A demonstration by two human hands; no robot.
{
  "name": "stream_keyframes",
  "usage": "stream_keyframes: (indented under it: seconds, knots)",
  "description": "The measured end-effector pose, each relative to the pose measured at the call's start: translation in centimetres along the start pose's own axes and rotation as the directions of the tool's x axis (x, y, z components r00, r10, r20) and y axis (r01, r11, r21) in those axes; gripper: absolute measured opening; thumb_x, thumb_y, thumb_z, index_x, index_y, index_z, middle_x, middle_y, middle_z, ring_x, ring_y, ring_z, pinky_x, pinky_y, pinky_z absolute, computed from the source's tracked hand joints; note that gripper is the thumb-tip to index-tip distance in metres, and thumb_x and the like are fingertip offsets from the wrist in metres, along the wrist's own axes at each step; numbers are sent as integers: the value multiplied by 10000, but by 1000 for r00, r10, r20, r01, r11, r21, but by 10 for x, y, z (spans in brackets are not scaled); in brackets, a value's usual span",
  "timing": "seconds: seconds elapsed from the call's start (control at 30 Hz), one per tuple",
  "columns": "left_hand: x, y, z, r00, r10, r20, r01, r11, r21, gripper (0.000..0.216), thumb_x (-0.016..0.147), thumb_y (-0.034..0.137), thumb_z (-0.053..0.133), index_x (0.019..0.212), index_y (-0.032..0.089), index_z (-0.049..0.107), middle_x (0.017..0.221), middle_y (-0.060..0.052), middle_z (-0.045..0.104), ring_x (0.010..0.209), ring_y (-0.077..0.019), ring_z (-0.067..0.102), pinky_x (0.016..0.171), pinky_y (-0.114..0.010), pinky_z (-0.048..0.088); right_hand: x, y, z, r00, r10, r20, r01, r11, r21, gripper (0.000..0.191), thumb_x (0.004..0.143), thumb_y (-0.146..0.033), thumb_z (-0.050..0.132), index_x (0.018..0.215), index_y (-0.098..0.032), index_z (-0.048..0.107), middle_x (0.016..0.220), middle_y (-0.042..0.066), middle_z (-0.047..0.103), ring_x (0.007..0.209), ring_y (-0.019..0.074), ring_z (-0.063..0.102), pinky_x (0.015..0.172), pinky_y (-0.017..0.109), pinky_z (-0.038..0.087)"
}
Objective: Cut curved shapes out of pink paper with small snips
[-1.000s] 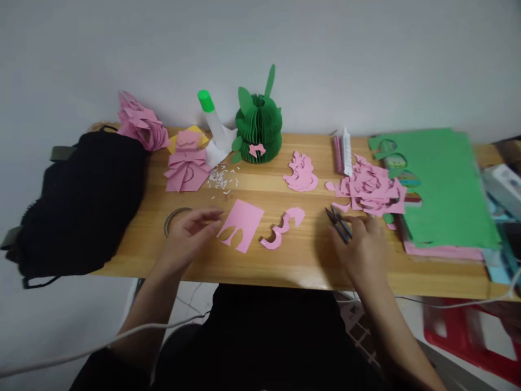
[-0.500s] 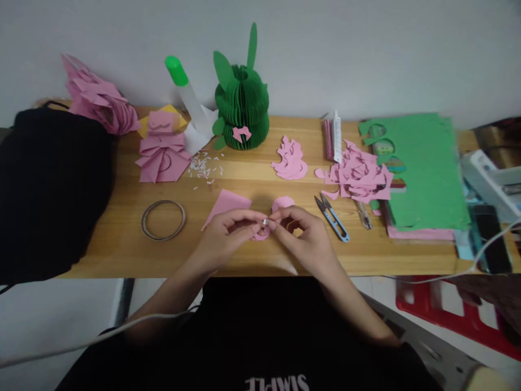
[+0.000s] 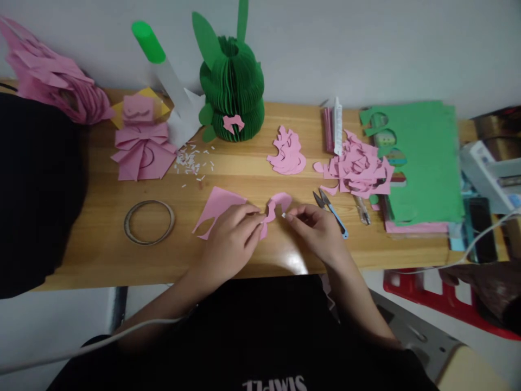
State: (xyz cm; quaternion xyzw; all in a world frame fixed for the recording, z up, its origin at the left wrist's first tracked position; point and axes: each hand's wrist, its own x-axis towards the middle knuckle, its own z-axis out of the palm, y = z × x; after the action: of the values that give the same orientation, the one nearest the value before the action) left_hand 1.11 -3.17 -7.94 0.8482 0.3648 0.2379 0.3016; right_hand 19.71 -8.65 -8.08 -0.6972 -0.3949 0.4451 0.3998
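- Fingers of our right hand (image 3: 317,229), nearly closed, pinch a white scrap (image 3: 284,215).
- Those of our left hand (image 3: 232,237), bunched, meet the pink strip (image 3: 284,199) between both; grip unclear.
- We should press lightly, sparing the curves.

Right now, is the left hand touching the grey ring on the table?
Apart. The head view shows bare wood between the left hand and the near-right edge of the grey ring.
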Motion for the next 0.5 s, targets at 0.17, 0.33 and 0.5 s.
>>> stream_keyframes:
  seconds: [0.17,0.33,0.5]
  knots:
    - [2,-7,13,989,109,95,-130,959,251,257,927,155,506,1129,172,665,1008,-110,672,923,-239,592,790,-388,504,14,0,8,1000,-14,-20,11,994,-110,185,792,-344,625,763,-164,661,716,47,706,606,152,588,603,280,448]
    - [4,-11,19,987,102,124,-137,936,325,257,930,180,511,1137,177,663,987,-106,654,896,-237,578,751,-357,475,20,-3,16,1000,3,-1,-4,985,-170,161,807,-300,598,779,-159,670,745,71,721,633,177,628,640,305,474]
    - [3,-12,19,988,69,141,-108,951,289,230,931,193,516,1088,178,683,985,-107,650,902,-246,578,762,-371,473,22,-3,19,1000,11,5,-9,966,-259,152,824,-262,579,798,-155,684,759,85,726,656,196,641,656,321,485]
